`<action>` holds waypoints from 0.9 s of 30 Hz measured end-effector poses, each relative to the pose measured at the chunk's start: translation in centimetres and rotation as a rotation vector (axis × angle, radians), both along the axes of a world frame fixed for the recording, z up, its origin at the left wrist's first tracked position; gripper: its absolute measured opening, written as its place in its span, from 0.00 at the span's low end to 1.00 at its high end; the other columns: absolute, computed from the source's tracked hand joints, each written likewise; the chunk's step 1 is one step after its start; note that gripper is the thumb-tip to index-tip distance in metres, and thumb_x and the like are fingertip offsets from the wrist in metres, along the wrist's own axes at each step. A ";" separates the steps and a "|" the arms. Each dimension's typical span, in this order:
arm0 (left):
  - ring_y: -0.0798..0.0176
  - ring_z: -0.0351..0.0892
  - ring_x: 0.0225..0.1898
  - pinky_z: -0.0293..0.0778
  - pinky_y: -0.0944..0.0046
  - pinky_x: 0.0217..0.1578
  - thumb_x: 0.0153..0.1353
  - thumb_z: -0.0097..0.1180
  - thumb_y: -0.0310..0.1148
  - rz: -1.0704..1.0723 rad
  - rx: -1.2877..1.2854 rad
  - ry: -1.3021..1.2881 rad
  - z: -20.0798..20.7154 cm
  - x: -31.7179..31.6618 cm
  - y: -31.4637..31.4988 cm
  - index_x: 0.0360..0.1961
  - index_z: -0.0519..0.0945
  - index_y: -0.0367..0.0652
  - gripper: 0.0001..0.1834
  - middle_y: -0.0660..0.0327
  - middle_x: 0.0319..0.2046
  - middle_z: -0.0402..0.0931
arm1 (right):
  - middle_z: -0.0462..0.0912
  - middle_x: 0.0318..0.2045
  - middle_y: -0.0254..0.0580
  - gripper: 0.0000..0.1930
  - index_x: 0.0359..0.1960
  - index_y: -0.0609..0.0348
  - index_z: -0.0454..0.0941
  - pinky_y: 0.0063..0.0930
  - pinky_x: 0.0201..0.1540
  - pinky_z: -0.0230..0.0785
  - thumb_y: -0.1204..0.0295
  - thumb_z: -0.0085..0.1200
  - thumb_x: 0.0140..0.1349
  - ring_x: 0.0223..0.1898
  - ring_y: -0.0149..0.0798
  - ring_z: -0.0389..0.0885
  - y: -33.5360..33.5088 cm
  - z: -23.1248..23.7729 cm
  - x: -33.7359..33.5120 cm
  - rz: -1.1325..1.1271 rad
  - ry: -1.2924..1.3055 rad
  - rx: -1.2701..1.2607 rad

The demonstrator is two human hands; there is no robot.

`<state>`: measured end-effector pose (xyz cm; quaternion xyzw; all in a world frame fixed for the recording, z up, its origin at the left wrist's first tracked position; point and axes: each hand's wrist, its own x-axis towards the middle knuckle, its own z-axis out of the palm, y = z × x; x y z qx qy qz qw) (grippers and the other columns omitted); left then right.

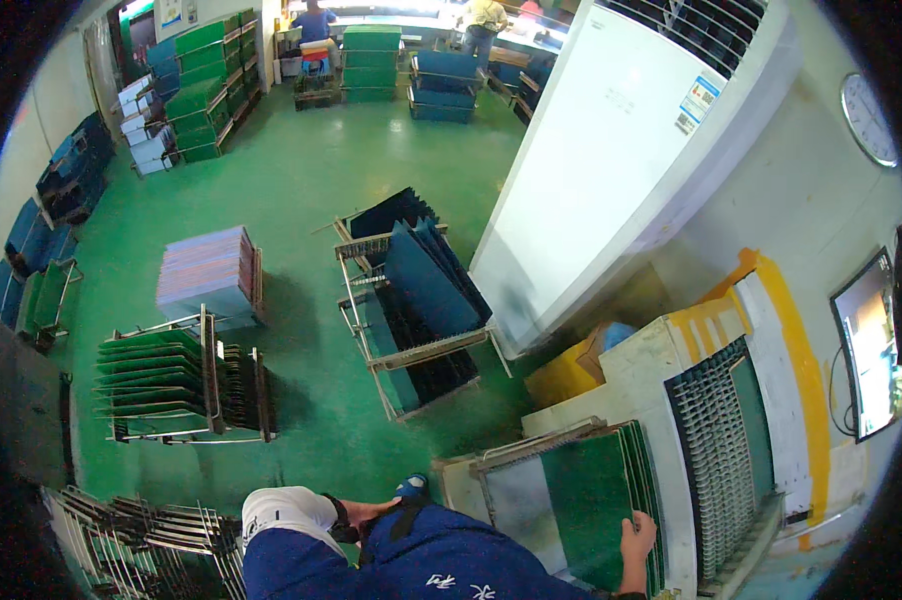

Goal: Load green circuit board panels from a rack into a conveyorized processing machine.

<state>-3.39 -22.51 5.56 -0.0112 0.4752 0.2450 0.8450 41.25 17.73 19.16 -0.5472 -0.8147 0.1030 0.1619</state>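
Right hand (637, 545): fingers part curled, small gap, at the edge of the green boards (583, 505); looks like contact, but can't tell if they've closed on one, several or none. Boards stand on edge, packed close, in the green-board rack (536, 446); using that as reference for everything else. Left hand (366, 513), as far as I can make it out, is left of the rack and off the boards; fingers too small to read, can't tell open or closed. Foot in a blue slipper (411, 487) just beyond it, also left of the rack. Immediately right of the rack: toothed holder (713, 450) with one more green panel. Beyond the rack: blue-board rack (373, 357), some sheets leaning askew. Well left of the rack: second green rack (211, 385). Risks, my read: sheets sit tight, so a one-handed pull could drag a neighbour along or scuff faces; gripping only one edge could twist a sheet and jam it against the frame; a sheet let slip could land on that foot. Leaning blue sheets could slide if the blue-board rack gets bumped.
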 end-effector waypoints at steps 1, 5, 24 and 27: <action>0.57 0.75 0.55 0.69 0.55 0.56 0.58 0.48 0.67 -0.003 0.000 -0.001 -0.1 0.1 0.2 0.63 0.71 0.54 0.39 0.61 0.56 0.75 | 0.79 0.34 0.46 0.17 0.42 0.61 0.78 0.41 0.47 0.69 0.75 0.64 0.49 0.40 0.48 0.77 0.2 -0.3 0.1 -0.015 0.045 -0.038; 0.56 0.75 0.55 0.69 0.53 0.57 0.58 0.46 0.69 0.001 -0.010 -0.004 -0.2 0.3 0.3 0.63 0.71 0.54 0.40 0.60 0.57 0.75 | 0.81 0.40 0.50 0.19 0.44 0.64 0.76 0.41 0.47 0.71 0.75 0.65 0.49 0.43 0.49 0.81 0.2 -0.5 -0.4 -0.063 0.053 -0.091; 0.53 0.73 0.58 0.66 0.45 0.59 0.57 0.39 0.76 0.103 -0.002 0.035 2.2 3.2 -0.1 0.64 0.70 0.54 0.45 0.60 0.60 0.72 | 0.79 0.35 0.64 0.20 0.31 0.70 0.77 0.51 0.44 0.69 0.61 0.66 0.49 0.43 0.63 0.77 5.2 -4.8 3.9 -0.044 -0.331 -0.172; 0.53 0.71 0.59 0.66 0.44 0.59 0.57 0.37 0.76 0.069 -0.026 0.024 1.3 3.3 -0.3 0.65 0.68 0.57 0.45 0.62 0.62 0.69 | 0.79 0.33 0.64 0.20 0.30 0.70 0.76 0.51 0.44 0.69 0.62 0.66 0.49 0.41 0.64 0.78 4.8 -3.0 1.2 -0.080 -0.334 -0.196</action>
